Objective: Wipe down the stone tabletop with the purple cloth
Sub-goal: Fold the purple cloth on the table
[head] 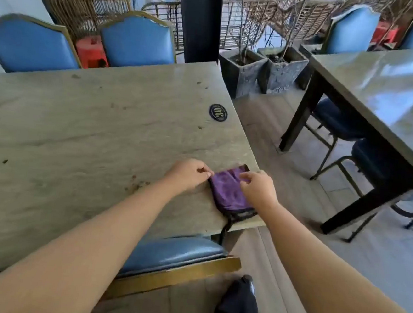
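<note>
From the head view, the purple cloth (229, 193) lies folded at the near right corner of the stone desk (90, 126), a dark trim edge hanging over the rim. Wiping looks not yet begun: crumbs and dark specks (135, 185) sit to the left of the cloth, and both hands seem to be arranging or folding it into a pad. The left hand (189, 174) reaches in from the left, its fingers (205, 172) curled and pinching the cloth's left edge. The right hand (257, 188) lies over the cloth's right side, thumb and forefinger pinching a fold near its top. Both forearms stretch forward, wrists low over the desk. Next, probably, one hand should press flat on the pad and sweep it leftward across the specks. A round numbered marker (218, 111) sits farther back.
</note>
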The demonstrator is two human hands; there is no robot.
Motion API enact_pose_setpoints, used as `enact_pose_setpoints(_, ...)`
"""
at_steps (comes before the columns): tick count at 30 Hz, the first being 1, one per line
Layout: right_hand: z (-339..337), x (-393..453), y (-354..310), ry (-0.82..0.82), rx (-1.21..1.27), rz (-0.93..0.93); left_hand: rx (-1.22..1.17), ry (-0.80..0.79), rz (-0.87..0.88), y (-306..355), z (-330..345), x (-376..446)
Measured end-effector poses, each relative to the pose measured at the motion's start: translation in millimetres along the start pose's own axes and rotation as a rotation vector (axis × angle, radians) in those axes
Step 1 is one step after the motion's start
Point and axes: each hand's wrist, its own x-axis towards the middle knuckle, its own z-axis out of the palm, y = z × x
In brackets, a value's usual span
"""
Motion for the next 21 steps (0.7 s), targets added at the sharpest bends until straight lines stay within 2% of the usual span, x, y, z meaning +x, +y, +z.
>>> enact_pose_setpoints(1,-1.4,9.1,5.1,-0.028,-0.043,-0.002,0.045,-0.02,-0.001,4.6,5.1,11.9)
enact_pose_setpoints(4,-7.4,34.2,16.4,-0.15,-0.152,-0.024,0.068,0.051,-0.058,15.5,24.0,41.8)
enact_pose_setpoints(7,-6.6,65.7,31.4,-0.212,-0.137,-0.019,0.047,0.125,-0.114,21.9,52.8,69.4)
enact_pose_setpoints(13,0.8,91.0,53.6,-0.222,-0.071,0.117,0.146,0.076,-0.232,20.8,87.2,91.7)
enact_pose_setpoints(16,1.8,94.9,57.2,-0.291,-0.147,0.086,0.235,0.048,-0.278,21.4,94.5,91.0)
enact_pose_setpoints(18,-2.1,95.5,56.0,-0.309,-0.142,0.038,0.297,0.037,-0.24,23.1,93.0,89.8)
enact_pose_setpoints(21,-12.2,94.2,50.8,-0.295,-0.029,-0.021,0.173,0.004,-0.072,24.3,79.0,87.2)
